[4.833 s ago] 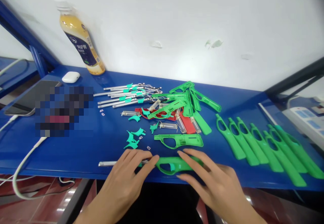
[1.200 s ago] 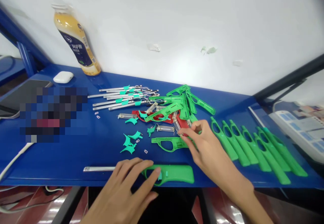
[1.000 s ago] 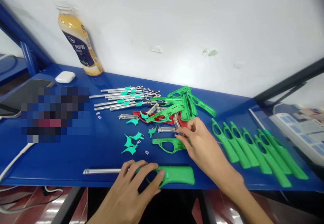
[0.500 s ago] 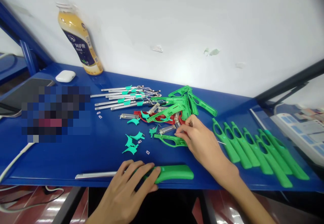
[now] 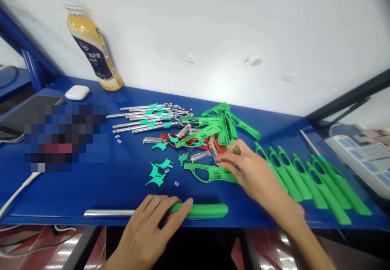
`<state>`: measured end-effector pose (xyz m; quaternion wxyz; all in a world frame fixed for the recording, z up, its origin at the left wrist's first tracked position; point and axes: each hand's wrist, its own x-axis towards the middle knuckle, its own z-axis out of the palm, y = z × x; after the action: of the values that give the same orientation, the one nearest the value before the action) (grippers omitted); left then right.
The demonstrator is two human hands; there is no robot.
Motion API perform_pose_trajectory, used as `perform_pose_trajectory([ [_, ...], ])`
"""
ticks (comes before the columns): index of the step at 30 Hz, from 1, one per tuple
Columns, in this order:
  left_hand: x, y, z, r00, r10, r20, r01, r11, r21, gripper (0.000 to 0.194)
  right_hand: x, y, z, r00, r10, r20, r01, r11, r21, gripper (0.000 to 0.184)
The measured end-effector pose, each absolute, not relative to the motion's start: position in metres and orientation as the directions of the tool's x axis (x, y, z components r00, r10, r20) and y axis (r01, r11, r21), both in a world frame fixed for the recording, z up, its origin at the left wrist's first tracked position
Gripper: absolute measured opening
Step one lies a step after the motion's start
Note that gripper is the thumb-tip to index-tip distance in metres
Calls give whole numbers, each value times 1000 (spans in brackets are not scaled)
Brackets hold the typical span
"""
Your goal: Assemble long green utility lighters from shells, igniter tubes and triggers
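Observation:
At the front edge of the table, my left hand point(image 5: 152, 221) is wrapped round a long-nosed lighter with a green handle point(image 5: 207, 210) and a silver tube point(image 5: 109, 212) pointing left. My right hand point(image 5: 246, 164) is pinched at the near end of a small clear fuel tank point(image 5: 213, 151) in the pile of parts; its fingertips partly cover that end. Under the right hand lies a green half shell point(image 5: 195, 171), inner side up. Other clear tanks point(image 5: 200, 156), teal triggers point(image 5: 156, 179) and a red shell point(image 5: 169, 140) lie around it.
Silver tubes with wires point(image 5: 134, 123) lie at the back. Green half shells point(image 5: 213, 129) are heaped beside them. Several green handles point(image 5: 317, 184) stand in a row at right. A juice bottle point(image 5: 94, 50), white earphone case point(image 5: 77, 92) and phone point(image 5: 45, 99) are at left.
My left hand has rolled the lighter so its narrow edge faces up, and shifted it slightly left. My right hand has moved a little right, uncovering more of the green half shell.

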<state>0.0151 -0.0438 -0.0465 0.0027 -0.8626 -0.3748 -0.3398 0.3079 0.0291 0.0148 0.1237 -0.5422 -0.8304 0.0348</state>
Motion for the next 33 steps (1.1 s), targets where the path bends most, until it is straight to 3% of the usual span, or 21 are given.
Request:
perform_pose_trajectory([
  [4, 15, -45, -42, 498, 669, 552, 664, -703, 253, 61, 309, 31, 14, -413, 899, 146, 885, 434, -171, 26],
  [8, 16, -46, -37, 520, 677, 521, 677, -698, 232, 41, 306, 34, 16, -433, 892, 129, 880, 450, -153, 25],
  [20, 22, -45, -35, 537, 666, 518, 693, -698, 181, 41, 298, 37, 15, -474, 873, 111, 872, 483, -78, 23],
  [33, 25, -40, -34, 546, 640, 541, 695, -707, 134, 36, 305, 8, 36, -436, 888, 144, 884, 453, -117, 18],
])
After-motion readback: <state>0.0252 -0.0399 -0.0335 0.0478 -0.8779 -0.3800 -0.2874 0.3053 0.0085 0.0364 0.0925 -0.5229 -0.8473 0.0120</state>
